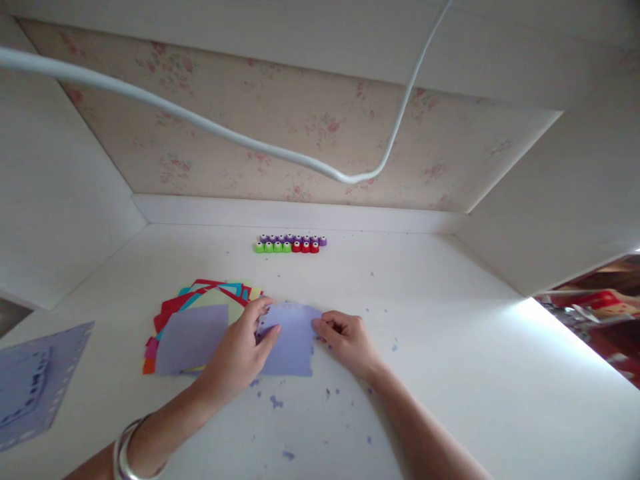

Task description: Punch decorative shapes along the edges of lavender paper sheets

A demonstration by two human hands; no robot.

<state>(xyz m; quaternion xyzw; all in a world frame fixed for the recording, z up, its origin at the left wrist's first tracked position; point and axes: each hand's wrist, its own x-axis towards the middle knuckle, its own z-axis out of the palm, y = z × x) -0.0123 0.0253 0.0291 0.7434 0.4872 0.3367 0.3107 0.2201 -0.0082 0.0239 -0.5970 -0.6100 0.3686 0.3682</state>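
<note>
A purple sheet of paper [293, 340] with small notches along its edges is held between my two hands over the white tabletop. My left hand [249, 343] grips its left side, thumb on top and fingers at the far edge. At the upper right corner, my right hand [345, 337] pinches the sheet between thumb and curled fingers. A small red spot shows beneath that hand, too small to name. Left of the sheet lies a fanned stack of coloured paper [170, 307], topped by a plain purple sheet [193, 337] partly behind my left hand.
Small craft punches stand in two rows at the back: several purple ones [290, 238], several green ones [273, 247] and three red ones [305, 247]. Punched purple sheets [65, 360] lie far left. Purple paper scraps [276, 401] dot the tabletop. A white cable [240, 139] hangs across above.
</note>
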